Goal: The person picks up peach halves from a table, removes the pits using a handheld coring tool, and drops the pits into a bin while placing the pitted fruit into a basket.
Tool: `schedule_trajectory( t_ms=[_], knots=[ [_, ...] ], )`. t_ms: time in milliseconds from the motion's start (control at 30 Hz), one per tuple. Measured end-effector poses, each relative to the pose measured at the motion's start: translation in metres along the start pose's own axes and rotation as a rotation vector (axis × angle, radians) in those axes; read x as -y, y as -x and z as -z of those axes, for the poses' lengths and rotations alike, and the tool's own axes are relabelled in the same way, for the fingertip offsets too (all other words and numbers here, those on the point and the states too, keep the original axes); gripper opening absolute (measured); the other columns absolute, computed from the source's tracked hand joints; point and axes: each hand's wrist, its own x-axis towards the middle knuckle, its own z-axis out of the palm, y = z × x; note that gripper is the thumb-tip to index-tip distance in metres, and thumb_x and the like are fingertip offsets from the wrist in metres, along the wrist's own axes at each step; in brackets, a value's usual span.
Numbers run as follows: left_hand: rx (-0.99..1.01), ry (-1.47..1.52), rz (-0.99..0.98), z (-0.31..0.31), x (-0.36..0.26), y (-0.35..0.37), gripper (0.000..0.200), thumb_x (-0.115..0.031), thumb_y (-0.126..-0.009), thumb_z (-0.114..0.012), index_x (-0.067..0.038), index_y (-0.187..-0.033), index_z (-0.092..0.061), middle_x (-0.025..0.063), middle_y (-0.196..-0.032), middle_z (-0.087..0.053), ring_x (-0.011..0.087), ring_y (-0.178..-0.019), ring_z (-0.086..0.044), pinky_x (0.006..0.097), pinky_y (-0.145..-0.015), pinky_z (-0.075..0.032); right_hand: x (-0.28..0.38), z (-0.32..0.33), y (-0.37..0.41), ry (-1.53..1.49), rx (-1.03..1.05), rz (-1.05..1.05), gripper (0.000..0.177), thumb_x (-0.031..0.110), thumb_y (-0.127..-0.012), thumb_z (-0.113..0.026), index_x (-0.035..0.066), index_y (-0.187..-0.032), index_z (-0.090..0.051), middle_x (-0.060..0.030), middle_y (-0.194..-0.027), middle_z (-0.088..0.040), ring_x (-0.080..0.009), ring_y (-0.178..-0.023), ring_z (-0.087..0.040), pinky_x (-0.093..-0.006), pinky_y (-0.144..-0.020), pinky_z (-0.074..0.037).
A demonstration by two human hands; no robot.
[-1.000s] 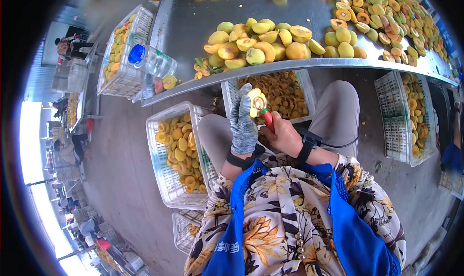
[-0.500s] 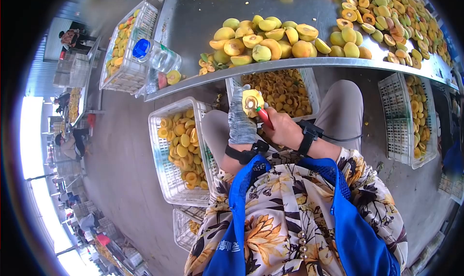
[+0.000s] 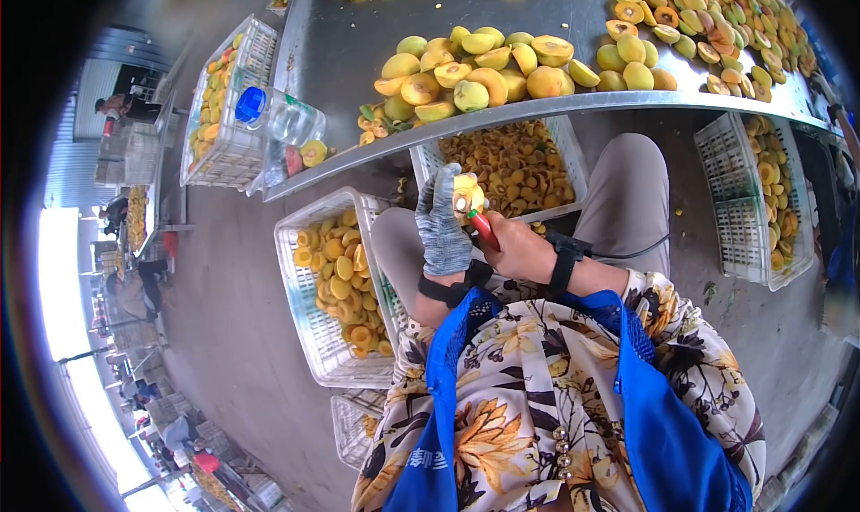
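Note:
My left hand (image 3: 444, 227), in a grey knitted glove, holds a halved yellow peach (image 3: 466, 192) up in front of my knees. The bare right hand (image 3: 521, 250) is wrapped round the red handle of a small pitting tool (image 3: 485, 231). A green band marks the handle's upper end, which is against or very near the lower side of the peach half. The tool's working end is hidden by the fruit. Beneath the hands stands a crate (image 3: 580, 176) of small brownish-yellow pieces, and left of my leg is a white crate (image 3: 296, 319) holding peach halves.
A metal table (image 3: 358, 51) bears a cluster of halved peaches (image 3: 488, 73) and a larger pile (image 3: 708, 19) to the right. A blue-capped bottle (image 3: 291, 118) lies at its left corner. Other fruit crates stand left (image 3: 242, 158) and right (image 3: 743, 234). People sit farther left.
The peach half has turned, so its cut face shows less. My left fingers look straighter and lie more beside the fruit. The whole view has shifted slightly.

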Motion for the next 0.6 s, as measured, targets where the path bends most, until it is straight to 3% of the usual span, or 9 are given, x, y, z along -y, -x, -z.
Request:
schedule_trajectory(
  t_ms=[33, 100, 167, 200, 233, 267, 400, 533, 600],
  knots=[
    [-0.003, -0.003, 0.0, 0.006, -0.001, -0.003, 0.023, -0.017, -0.087, -0.056, -0.001, -0.102, -0.059, 0.0106, -0.095, -0.061, 0.0204, -0.077, -0.062, 0.0298, -0.071, -0.052, -0.001, -0.001, 0.0, -0.015, 0.044, 0.007, 0.022, 0.009, -0.077, -0.055, -0.003, -0.093, -0.046, -0.0234, -0.066, -0.056, -0.0413, -0.065, -0.057, -0.0436, -0.057, -0.044],
    [0.21, -0.167, -0.119, 0.018, 0.002, -0.008, 0.023, -0.015, -0.083, -0.06, -0.002, -0.102, -0.06, 0.0116, -0.09, -0.062, 0.0212, -0.08, -0.063, 0.0303, -0.071, -0.052, 0.003, 0.004, 0.001, -0.04, 0.106, -0.01, 0.021, 0.009, -0.077, -0.053, -0.002, -0.093, -0.047, -0.0245, -0.069, -0.057, -0.042, -0.066, -0.057, -0.043, -0.059, -0.044],
    [0.214, -0.364, -0.241, 0.021, 0.001, -0.008, 0.026, -0.016, -0.081, -0.061, 0.0, -0.102, -0.06, 0.0131, -0.086, -0.064, 0.0221, -0.08, -0.063, 0.0305, -0.071, -0.052, 0.0, 0.007, 0.0, -0.083, 0.224, -0.04, 0.022, 0.005, -0.076, -0.051, -0.001, -0.096, -0.046, -0.0146, -0.064, -0.056, -0.0257, -0.051, -0.058, -0.0346, -0.045, -0.045],
    [0.22, -0.143, -0.052, 0.021, -0.005, -0.006, 0.028, -0.016, -0.081, -0.062, 0.001, -0.102, -0.059, 0.0137, -0.084, -0.064, 0.0222, -0.079, -0.063, 0.03, -0.07, -0.052, 0.009, 0.015, -0.001, -0.084, 0.227, -0.038, 0.022, 0.005, -0.076, -0.051, -0.001, -0.096, -0.046, -0.0146, -0.064, -0.056, -0.0257, -0.051, -0.058, -0.0346, -0.045, -0.045],
    [0.221, 0.078, 0.137, 0.021, -0.008, -0.005, 0.03, -0.017, -0.08, -0.062, 0.002, -0.103, -0.059, 0.0142, -0.083, -0.064, 0.0223, -0.078, -0.064, 0.0296, -0.07, -0.052, 0.019, 0.026, 0.0, -0.333, 0.391, -0.202, 0.019, 0.006, -0.077, -0.051, 0.002, -0.096, -0.046, -0.0089, -0.062, -0.052, -0.0183, -0.046, -0.053, -0.0306, -0.039, -0.041],
    [0.229, 0.051, 0.086, 0.023, -0.006, -0.008, 0.033, -0.022, -0.081, -0.062, 0.003, -0.103, -0.057, 0.0155, -0.081, -0.064, 0.0221, -0.074, -0.063, 0.0294, -0.067, -0.052, 0.027, 0.031, 0.001, -0.583, 0.554, -0.369, 0.017, 0.007, -0.079, -0.051, 0.004, -0.095, -0.046, -0.0033, -0.06, -0.048, -0.0108, -0.041, -0.048, -0.0266, -0.034, -0.038],
    [0.295, 0.073, 0.159, 0.026, -0.005, -0.014, 0.033, -0.025, -0.082, -0.06, 0.002, -0.101, -0.058, 0.0172, -0.082, -0.063, 0.0206, -0.067, -0.061, 0.0293, -0.059, -0.052, 0.03, 0.027, 0.002, -0.93, 0.644, -0.501, 0.016, 0.004, -0.081, -0.05, 0.007, -0.096, -0.045, 0.002, -0.058, -0.039, -0.0038, -0.038, -0.033, -0.0208, -0.031, -0.032],
    [0.263, 0.134, 0.171, 0.023, -0.003, -0.012, 0.032, -0.023, -0.082, -0.06, 0.002, -0.1, -0.059, 0.0158, -0.08, -0.064, 0.0204, -0.068, -0.062, 0.0281, -0.059, -0.051, 0.019, 0.02, -0.004, -0.891, 0.645, -0.503, 0.016, 0.003, -0.081, -0.049, 0.006, -0.096, -0.045, 0.0013, -0.059, -0.04, -0.0041, -0.038, -0.035, -0.0211, -0.031, -0.031],
    [0.184, 0.06, 0.103, 0.023, -0.003, -0.011, 0.03, -0.022, -0.081, -0.061, 0.003, -0.098, -0.06, 0.0145, -0.077, -0.064, 0.0208, -0.068, -0.062, 0.0278, -0.061, -0.051, 0.016, 0.013, -0.008, -0.451, 0.466, -0.259, 0.017, 0.002, -0.079, -0.05, 0.006, -0.095, -0.045, 0.0006, -0.059, -0.042, -0.0045, -0.039, -0.036, -0.0216, -0.031, -0.031]
  ],
)
